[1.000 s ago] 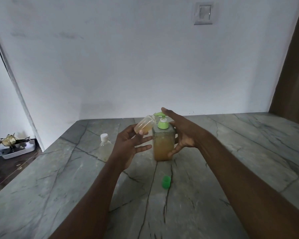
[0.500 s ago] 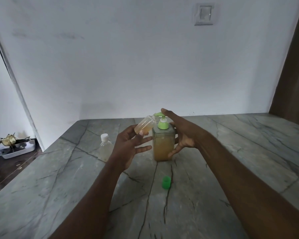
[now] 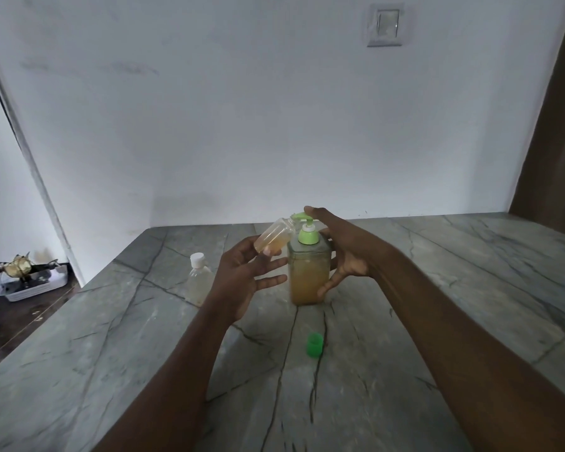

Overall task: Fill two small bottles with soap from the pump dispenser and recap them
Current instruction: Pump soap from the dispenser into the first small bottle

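The grey veined table (image 3: 470, 272) carries all task items. The pump dispenser (image 3: 309, 275), a clear square container holding amber soap, stands upright near the table centre.

The right hand (image 3: 346, 252) clamps the pump dispenser: the index finger lies on the green pump head (image 3: 302, 218), and the thumb braces against the lower body.

The left hand (image 3: 242, 278) pinches the open small bottle (image 3: 274, 238) between thumb and fingertip, with the remaining fingers spread apart. This bottle is tilted, partly filled with amber liquid, and its mouth sits at the nozzle.

The capped small bottle (image 3: 198, 282), fitted with a white cap, stands upright left of the left hand. The green cap (image 3: 314, 344) rests on the table in front of the dispenser, apart from it.
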